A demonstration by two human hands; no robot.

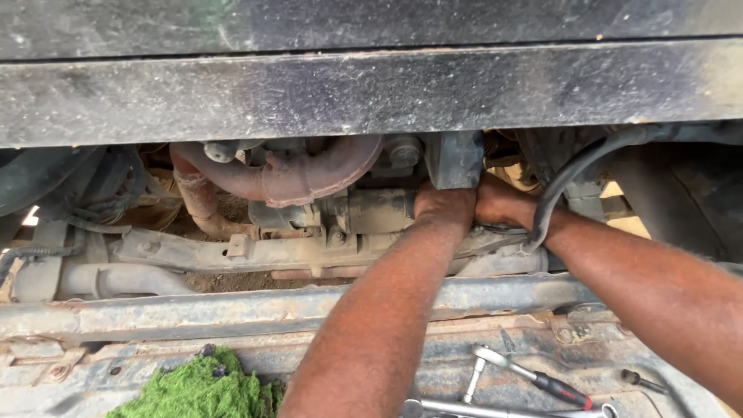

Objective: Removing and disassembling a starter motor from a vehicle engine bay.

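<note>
Down under the frame rail, both my hands are jammed in by the starter-looking cylinder; left hand is curled against its end, right hand is tucked behind the black hose; fingertips are hidden, so can't tell what they grip; guessing I'm feeling for a fastener; next needs the ratchet off the lower ledge, worked blind.

Rust-rough metal exhaust pipe, glossy chrome ratchet, fuzzy green cloth.
</note>
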